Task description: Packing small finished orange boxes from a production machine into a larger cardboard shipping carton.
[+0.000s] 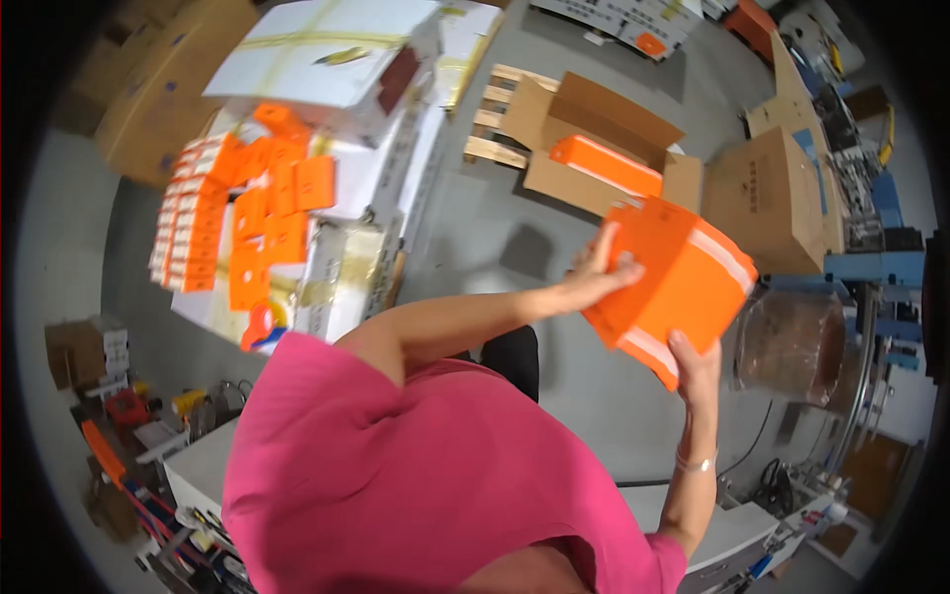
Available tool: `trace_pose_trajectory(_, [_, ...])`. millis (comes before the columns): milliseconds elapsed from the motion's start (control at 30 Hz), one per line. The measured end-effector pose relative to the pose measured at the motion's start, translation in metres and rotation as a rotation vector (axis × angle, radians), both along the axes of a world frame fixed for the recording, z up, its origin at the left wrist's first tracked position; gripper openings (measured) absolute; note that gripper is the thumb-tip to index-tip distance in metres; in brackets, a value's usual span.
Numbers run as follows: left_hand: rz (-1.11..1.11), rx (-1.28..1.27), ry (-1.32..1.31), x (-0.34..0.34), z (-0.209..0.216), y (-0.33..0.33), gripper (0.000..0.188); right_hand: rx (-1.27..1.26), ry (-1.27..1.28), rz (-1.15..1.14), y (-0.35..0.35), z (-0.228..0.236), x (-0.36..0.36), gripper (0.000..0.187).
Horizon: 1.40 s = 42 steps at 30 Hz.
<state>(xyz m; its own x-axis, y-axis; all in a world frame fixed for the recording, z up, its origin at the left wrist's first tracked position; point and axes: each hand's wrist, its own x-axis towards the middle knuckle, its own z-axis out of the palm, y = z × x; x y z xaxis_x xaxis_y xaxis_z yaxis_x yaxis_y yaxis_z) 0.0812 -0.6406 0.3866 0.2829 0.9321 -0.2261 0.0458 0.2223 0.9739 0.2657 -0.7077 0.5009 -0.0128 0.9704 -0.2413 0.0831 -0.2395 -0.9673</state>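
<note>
A stack of orange boxes (683, 282) with whitish bands along two edges is held tilted in front of me, to the right. My left hand (596, 277) grips its left end, thumb on the near face. My right hand (697, 366) holds its lower right side, the thumb lying over the orange face and the other fingers hidden. Just beyond the stack stands an open cardboard carton (564, 185), flaps up. Inside that carton lies a row of orange and white boxes (609, 163).
On the left, white cartons (346, 188) bear rows of small orange boxes (193, 213), loose orange boxes (282, 188) and a tape dispenser (262, 322). A wooden pallet (495, 148) lies behind the open carton. Another cardboard carton (767, 198) and machinery (861, 213) stand at right.
</note>
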Motion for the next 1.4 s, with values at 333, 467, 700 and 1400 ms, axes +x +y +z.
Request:
trace_pose_trajectory(333, [0.191,-0.158,-0.275,0.053,-0.161,0.209,0.095,-0.209,0.108,0.234,0.267,-0.142,0.065,0.038])
trace_pose_trajectory(467, [0.184,-0.273,-0.449,0.041,-0.214,0.299,0.086,-0.322,0.189,0.263,0.363,-0.222,0.059,0.042])
trace_pose_trajectory(700, [0.175,-0.321,-0.364,-0.015,-0.347,0.429,0.085,-0.329,0.200,0.356,0.480,-0.400,0.014,0.047])
trace_pose_trajectory(1400, [0.101,-0.441,0.237,-0.024,-0.558,0.523,0.064,-0.482,0.434,0.141,0.585,-0.629,0.001,0.056])
